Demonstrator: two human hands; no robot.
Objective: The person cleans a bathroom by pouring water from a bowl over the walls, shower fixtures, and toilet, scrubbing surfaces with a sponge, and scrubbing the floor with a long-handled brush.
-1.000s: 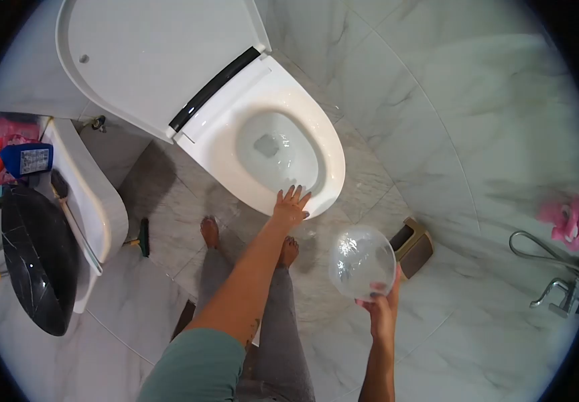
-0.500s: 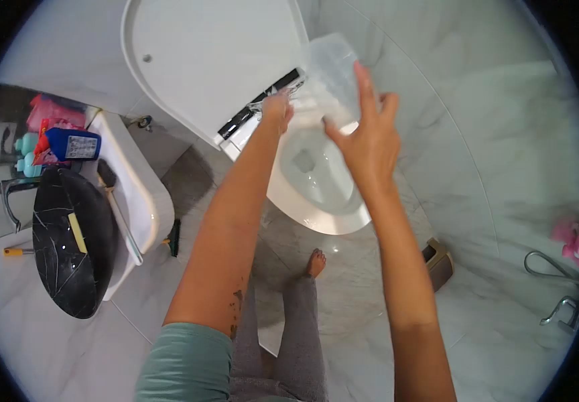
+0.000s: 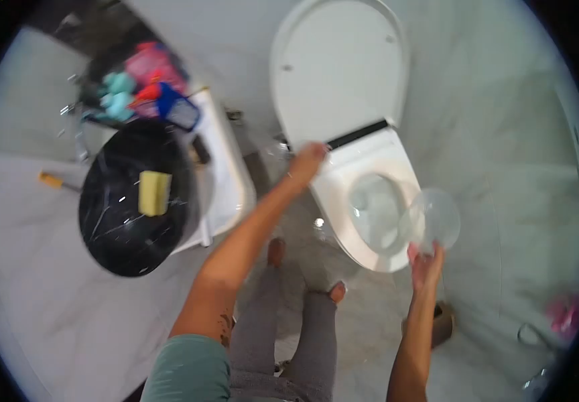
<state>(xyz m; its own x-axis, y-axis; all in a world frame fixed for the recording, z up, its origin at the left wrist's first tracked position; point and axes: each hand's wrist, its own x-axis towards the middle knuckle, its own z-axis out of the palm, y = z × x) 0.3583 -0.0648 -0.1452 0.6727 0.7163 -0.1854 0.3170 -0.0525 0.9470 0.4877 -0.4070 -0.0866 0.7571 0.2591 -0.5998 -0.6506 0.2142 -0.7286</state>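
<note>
Seemingly mid-handling, needs steady grip: hands apart, right hand (image 3: 426, 266) on clear tub (image 3: 442, 218) by toilet seat (image 3: 338, 204), left hand (image 3: 308, 161) near black strip (image 3: 363, 133), contact unclear

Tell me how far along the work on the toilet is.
Seemingly done: the lid is up, the yellow sponge lies in the black basin. In hand: the right hand holds the clear bowl at the edge of the toilet; the left hand is by the black strip. Perhaps left: setting down the bowl, closing the lid.
</note>
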